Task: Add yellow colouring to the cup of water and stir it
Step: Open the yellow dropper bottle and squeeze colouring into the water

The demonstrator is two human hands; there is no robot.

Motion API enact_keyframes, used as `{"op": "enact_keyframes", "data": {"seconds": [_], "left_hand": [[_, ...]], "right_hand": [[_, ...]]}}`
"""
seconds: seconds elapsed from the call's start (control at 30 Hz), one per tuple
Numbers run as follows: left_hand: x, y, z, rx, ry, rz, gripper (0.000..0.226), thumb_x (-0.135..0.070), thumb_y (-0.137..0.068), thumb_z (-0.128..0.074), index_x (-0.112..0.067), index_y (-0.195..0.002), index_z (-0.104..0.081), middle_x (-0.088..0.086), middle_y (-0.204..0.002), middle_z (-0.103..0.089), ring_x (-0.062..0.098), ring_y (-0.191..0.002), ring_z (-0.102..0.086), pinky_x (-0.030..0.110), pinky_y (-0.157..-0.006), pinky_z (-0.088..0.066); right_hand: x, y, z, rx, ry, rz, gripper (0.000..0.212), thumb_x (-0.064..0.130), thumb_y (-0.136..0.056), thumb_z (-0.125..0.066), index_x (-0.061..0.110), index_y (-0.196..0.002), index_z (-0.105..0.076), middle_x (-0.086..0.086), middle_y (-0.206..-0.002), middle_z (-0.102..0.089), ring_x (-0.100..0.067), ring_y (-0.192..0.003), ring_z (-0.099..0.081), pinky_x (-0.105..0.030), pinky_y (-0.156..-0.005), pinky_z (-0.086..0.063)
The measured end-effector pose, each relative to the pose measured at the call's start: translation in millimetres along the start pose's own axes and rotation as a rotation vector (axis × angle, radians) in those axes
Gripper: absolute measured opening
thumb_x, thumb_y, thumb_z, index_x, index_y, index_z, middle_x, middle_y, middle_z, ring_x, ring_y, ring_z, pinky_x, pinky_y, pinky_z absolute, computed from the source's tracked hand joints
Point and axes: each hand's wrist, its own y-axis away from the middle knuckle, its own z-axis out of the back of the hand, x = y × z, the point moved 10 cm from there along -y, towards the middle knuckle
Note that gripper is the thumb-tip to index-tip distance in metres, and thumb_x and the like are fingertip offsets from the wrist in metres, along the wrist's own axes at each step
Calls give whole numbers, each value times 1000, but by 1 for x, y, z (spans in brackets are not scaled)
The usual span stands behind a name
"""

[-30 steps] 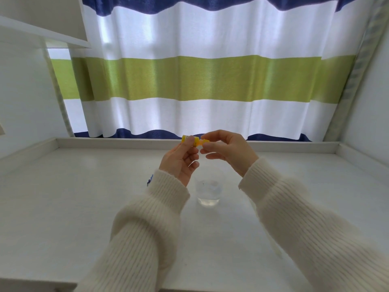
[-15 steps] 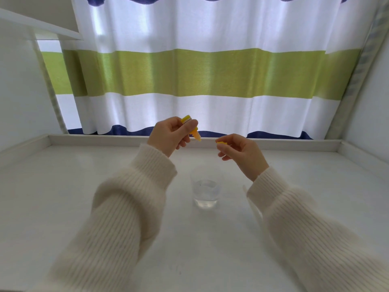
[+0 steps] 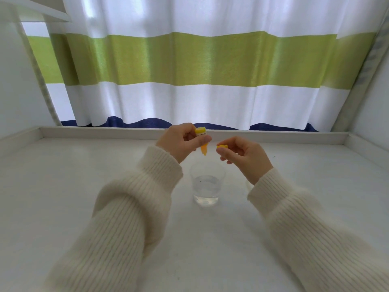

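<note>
Head view: the left hand [image 3: 181, 142] grips the uncapped, nozzle-down dye bottle [image 3: 202, 142] above the cup [image 3: 207, 186], whose water looks clear, while the right hand [image 3: 244, 153] pinches the cap [image 3: 222, 146] beside it; dripping and stirring remain.

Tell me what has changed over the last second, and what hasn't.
The two hands drew apart: the right hand pulled the yellow cap off and holds it aside. The left hand turned the yellow colouring bottle from lying sideways to tip down, above the cup of water. Unchanged: each grip holds, the cup stands in the same spot on the white table, its water clear.
</note>
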Motion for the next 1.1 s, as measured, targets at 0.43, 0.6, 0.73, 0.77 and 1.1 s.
{"op": "enact_keyframes", "data": {"seconds": [0.43,0.6,0.73,0.77,1.1], "left_hand": [[2,2,0,-22,-44,7,32,-42,-76,-64,-10,-78,-60,3,-67,-65,1,-56,-57,33,-70,-53],[1,2,1,-31,-58,2,30,-41,-77,-63,-11,-77,-60,0,-64,-64,-5,-51,-54,30,-68,-52],[3,1,1,-25,-50,17,26,-41,-76,-64,-15,-75,-60,-3,-63,-63,-4,-51,-55,30,-68,-52],[3,1,1,-21,-51,22,26,-41,-76,-64,-15,-75,-60,-3,-63,-63,-3,-52,-55,31,-68,-53],[3,3,-2,-2,7,57,22,-35,-78,-64,-13,-77,-62,0,-65,-63,6,-58,-56,27,-66,-50]], "right_hand": [[-1,1,-3,5,75,-6,7,39,-76,-64,32,-79,-63,7,-72,-67,-6,-67,-62,-16,-60,-52],[-2,0,-4,6,89,-11,6,38,-77,-63,33,-79,-61,9,-73,-67,-6,-67,-62,-14,-59,-50],[-3,0,-4,6,83,-15,6,39,-77,-63,34,-78,-61,9,-73,-67,-5,-67,-62,-14,-60,-50],[-3,0,-4,7,79,-15,6,39,-76,-64,34,-78,-61,9,-72,-67,-5,-67,-62,-14,-59,-51],[-3,0,-4,5,81,-21,8,37,-77,-65,31,-80,-62,7,-72,-67,-7,-67,-62,-15,-59,-51]]}}
